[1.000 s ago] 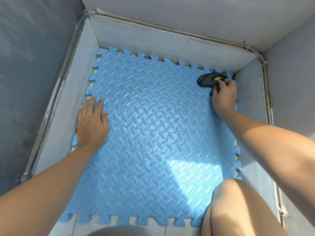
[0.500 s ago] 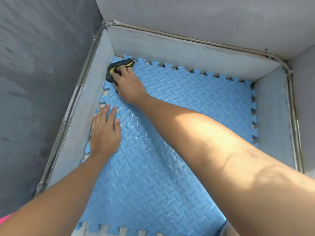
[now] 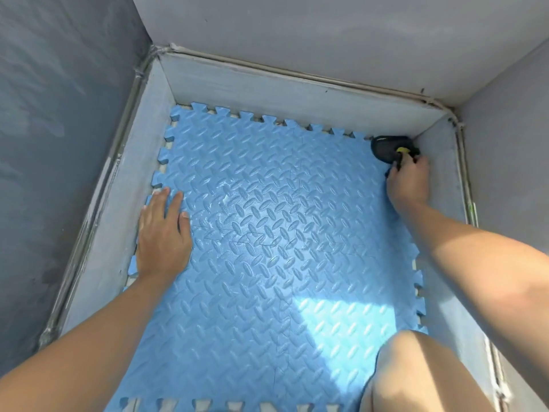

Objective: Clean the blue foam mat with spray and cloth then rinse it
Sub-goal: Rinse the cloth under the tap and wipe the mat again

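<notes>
The blue foam mat [image 3: 276, 248] with a raised diamond pattern and toothed edges lies flat on the floor of a walled corner. My left hand [image 3: 163, 236] presses flat on its left edge, fingers straight. My right hand [image 3: 410, 182] grips a dark cloth with a yellow patch [image 3: 389, 148] at the mat's far right corner, against the wall. The mat's surface looks wet and glossy near the middle.
Low pale walls [image 3: 267, 90] close the mat in at the back, left and right. Thin pipes run along the walls' tops. My bare knee [image 3: 416, 373] rests on the mat at the near right. A sunlit patch falls on the mat near it.
My right hand has swept the cloth from the far left corner back to the far right corner of the mat. My left hand has stayed pressed on the left edge.
</notes>
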Motion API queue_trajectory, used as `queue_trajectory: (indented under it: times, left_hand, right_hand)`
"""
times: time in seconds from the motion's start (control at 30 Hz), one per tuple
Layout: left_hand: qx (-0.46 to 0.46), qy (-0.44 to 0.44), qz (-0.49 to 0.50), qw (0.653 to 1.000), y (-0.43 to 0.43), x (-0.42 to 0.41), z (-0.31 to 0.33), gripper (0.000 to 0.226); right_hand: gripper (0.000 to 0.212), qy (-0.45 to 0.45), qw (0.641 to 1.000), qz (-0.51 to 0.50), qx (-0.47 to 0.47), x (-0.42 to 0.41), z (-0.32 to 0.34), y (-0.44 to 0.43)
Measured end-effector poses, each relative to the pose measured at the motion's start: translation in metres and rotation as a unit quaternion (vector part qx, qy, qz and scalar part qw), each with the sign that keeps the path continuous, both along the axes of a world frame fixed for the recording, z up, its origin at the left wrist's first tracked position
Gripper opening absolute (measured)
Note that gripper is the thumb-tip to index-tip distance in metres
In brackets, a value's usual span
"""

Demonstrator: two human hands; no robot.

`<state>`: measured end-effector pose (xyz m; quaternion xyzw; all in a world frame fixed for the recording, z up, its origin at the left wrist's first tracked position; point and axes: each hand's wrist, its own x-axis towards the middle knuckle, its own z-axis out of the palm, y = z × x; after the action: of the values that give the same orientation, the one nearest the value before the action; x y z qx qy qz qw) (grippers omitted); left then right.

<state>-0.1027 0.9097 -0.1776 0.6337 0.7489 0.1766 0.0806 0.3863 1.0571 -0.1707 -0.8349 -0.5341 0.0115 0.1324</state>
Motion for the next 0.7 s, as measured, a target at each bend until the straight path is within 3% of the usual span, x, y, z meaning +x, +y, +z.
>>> queue_trajectory:
  times: [0.13, 0.33, 0.4, 0.5, 0.57, 0.63, 0.7]
  left_hand:
    - [-0.004, 0.002, -0.002, 1.0, 0.001, 0.0, 0.001, 0.043]
    - [-0.004, -0.011, -0.011, 1.0, 0.001, -0.001, 0.0, 0.043]
    - [-0.009, -0.019, -0.011, 1.0, 0.001, -0.001, -0.001, 0.043]
    - [-0.02, -0.031, -0.014, 0.999, -0.003, -0.003, -0.001, 0.045]
    - [-0.028, -0.036, -0.003, 0.999, -0.021, -0.003, 0.0, 0.046]
    - [-0.04, -0.03, 0.004, 0.999, -0.058, 0.0, 0.001, 0.047]
    - [-0.052, -0.028, 0.006, 0.998, -0.102, 0.001, 0.002, 0.049]
  right_hand:
    - [0.035, 0.015, 0.999, 0.038, -0.006, -0.031, 0.004, -0.012]
    - [0.04, 0.093, 0.962, 0.256, 0.012, -0.147, 0.008, -0.106]
    - [0.048, 0.105, 0.913, 0.392, -0.026, -0.175, 0.009, -0.153]
    - [0.048, 0.106, 0.788, 0.601, -0.084, -0.187, 0.018, -0.206]
    - [0.045, 0.093, 0.74, 0.662, -0.077, -0.179, 0.022, -0.198]
    - [0.041, 0.067, 0.747, 0.66, -0.046, -0.17, 0.018, -0.163]
    - [0.037, 0.05, 0.796, 0.603, -0.01, -0.166, 0.013, -0.108]
